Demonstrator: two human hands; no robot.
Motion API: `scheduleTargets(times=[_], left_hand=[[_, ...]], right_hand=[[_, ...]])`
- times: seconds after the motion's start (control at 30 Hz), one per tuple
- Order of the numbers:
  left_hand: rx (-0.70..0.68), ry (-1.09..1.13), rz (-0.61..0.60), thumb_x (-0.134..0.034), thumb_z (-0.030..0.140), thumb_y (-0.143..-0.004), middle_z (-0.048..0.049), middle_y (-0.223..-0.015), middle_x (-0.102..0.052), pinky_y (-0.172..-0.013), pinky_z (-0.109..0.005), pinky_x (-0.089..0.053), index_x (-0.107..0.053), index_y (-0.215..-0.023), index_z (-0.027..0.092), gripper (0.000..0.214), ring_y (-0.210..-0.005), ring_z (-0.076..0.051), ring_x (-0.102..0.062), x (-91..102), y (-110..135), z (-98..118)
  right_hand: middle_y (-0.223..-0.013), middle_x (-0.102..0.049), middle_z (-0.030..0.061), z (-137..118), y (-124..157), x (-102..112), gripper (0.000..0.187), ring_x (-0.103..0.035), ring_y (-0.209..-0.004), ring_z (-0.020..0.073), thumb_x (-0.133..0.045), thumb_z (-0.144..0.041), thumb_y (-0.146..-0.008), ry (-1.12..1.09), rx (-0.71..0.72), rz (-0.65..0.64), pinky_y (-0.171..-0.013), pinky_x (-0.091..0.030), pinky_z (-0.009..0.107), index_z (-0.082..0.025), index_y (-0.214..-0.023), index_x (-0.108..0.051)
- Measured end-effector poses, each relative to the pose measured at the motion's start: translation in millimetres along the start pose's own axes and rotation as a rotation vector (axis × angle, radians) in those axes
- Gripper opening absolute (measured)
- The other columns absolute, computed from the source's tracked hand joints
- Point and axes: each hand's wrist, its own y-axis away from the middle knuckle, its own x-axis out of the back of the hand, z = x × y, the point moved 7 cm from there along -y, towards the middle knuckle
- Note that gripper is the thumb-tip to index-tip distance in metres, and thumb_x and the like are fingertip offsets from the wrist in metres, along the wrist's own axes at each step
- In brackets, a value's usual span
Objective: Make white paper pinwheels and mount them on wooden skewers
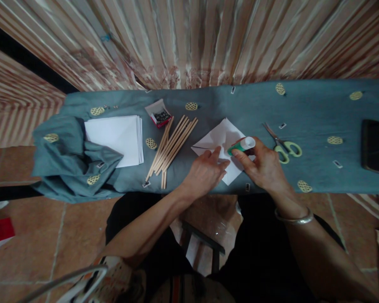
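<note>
A square of white paper (219, 131) lies turned cornerwise on the cloth, with crease or cut lines running in toward its middle. My left hand (205, 172) rests on its lower left part, fingers stretched out and pressing on the sheet. My right hand (262, 164) grips a green and white glue stick (246, 144), tilted with its green end down at the paper's centre. Whether the tip touches the paper is hard to see. Just right of that hand lie scissors (286, 150) with pale green handles.
Left of the paper is a bundle of thin wooden sticks (173, 147). Behind them stands an open small box (159, 115) of metal pins. A stack of white paper (120, 141) lies further left, partly under bunched cloth (76, 164). A dark device (377, 145) sits far right.
</note>
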Motion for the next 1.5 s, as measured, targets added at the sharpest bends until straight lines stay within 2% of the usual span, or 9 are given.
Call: scheduleTargets(times=[0.2, 0.57, 0.93, 1.27, 1.5], left_hand=[[-0.003, -0.015, -0.015, -0.053, 0.03, -0.096, -0.016, -0.144, -0.048, -0.092, -0.04, -0.051, -0.063, -0.119, 0.02, 0.027, -0.109, -0.026, -0.058, 0.6, -1, 1], [-0.003, -0.013, 0.001, -0.053, 0.029, -0.095, -0.0165, -0.141, -0.049, -0.089, -0.039, -0.051, -0.063, -0.118, 0.02, 0.026, -0.106, -0.025, -0.058, 0.4, -1, 1], [-0.01, -0.018, 0.007, -0.053, 0.028, -0.095, -0.0158, -0.141, -0.05, -0.09, -0.039, -0.051, -0.062, -0.118, 0.02, 0.025, -0.107, -0.025, -0.058, 1.3, -1, 2], [-0.021, -0.034, 0.03, -0.051, 0.029, -0.096, -0.0171, -0.143, -0.048, -0.093, -0.04, -0.049, -0.062, -0.118, 0.019, 0.026, -0.109, -0.026, -0.058, -2.1, 0, 1], [-0.007, -0.029, 0.008, -0.05, 0.029, -0.097, -0.0171, -0.144, -0.048, -0.094, -0.04, -0.049, -0.06, -0.125, 0.02, 0.032, -0.11, -0.026, -0.058, -1.9, -1, 1]], right_hand=[[-0.076, -0.072, 0.0049, 4, 0, 0, 0.032, -0.067, -0.063, 0.0216, -0.056, -0.047, -0.088, -0.009, -0.018, -0.015, -0.057, -0.048, 0.033, -0.02, -0.102, -0.064], [-0.078, -0.072, 0.0055, 5, -2, 1, 0.032, -0.07, -0.071, 0.0244, -0.056, -0.047, -0.089, 0.012, 0.023, 0.043, -0.063, -0.051, 0.036, -0.021, -0.106, -0.063], [-0.081, -0.073, 0.0059, 5, -7, -3, 0.031, -0.07, -0.075, 0.0231, -0.056, -0.045, -0.09, -0.019, 0.029, 0.07, -0.066, -0.052, 0.035, -0.02, -0.107, -0.062], [-0.087, -0.074, 0.0063, -3, -7, -5, 0.03, -0.071, -0.073, 0.022, -0.054, -0.046, -0.091, -0.053, 0.039, 0.043, -0.058, -0.051, 0.032, -0.021, -0.105, -0.061], [-0.084, -0.073, 0.0056, -7, -5, -6, 0.029, -0.069, -0.068, 0.0212, -0.055, -0.046, -0.09, -0.059, 0.036, 0.018, -0.06, -0.051, 0.032, -0.021, -0.103, -0.062]])
